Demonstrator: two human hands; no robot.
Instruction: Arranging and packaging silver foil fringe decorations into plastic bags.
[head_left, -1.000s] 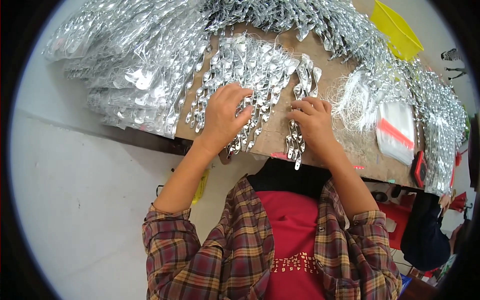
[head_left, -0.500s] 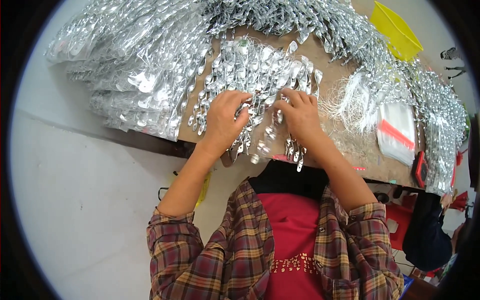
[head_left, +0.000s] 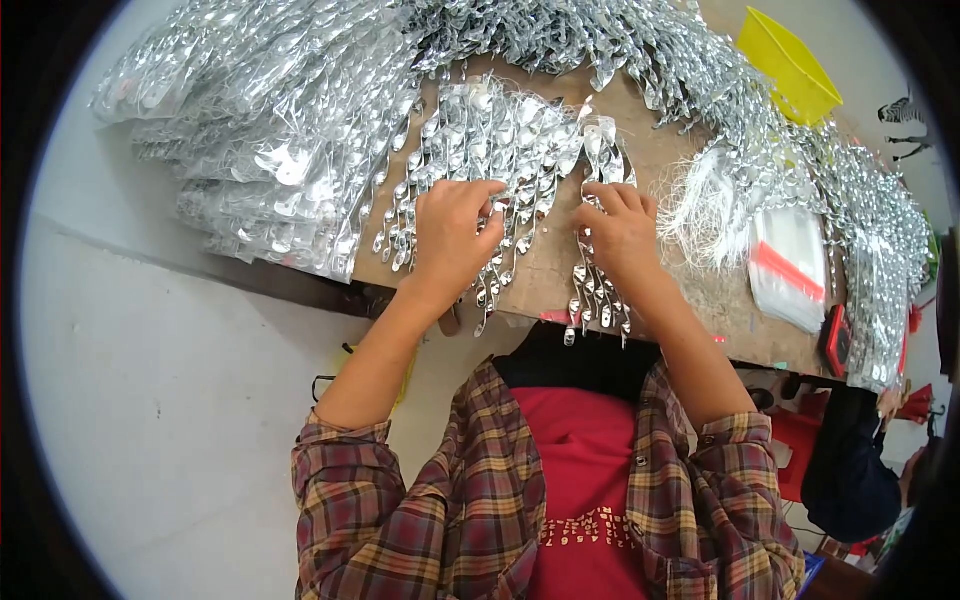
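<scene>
Twisted shiny silver spiral strips lie side by side in a layer on the brown tabletop. Over the near part of this layer, my left hand has its fingers curled in a pinch on one or more strips, partly hidden beneath them. To the right, a smaller bunch of spiral strips lies apart from the layer, its lower ends reaching past the table's near edge. My right hand rests on this bunch with bent fingers closed round the strips.
Big heaps of silver strips cover the left and far sides. White threads, clear plastic bags with a red band and a red-black device lie at right. A yellow bin stands far right; another person's dark sleeve shows lower right.
My right hand has shifted slightly right, carrying a strip from the layer to the bunch at right. A gap of bare tabletop now shows between my hands. My left hand has barely moved.
</scene>
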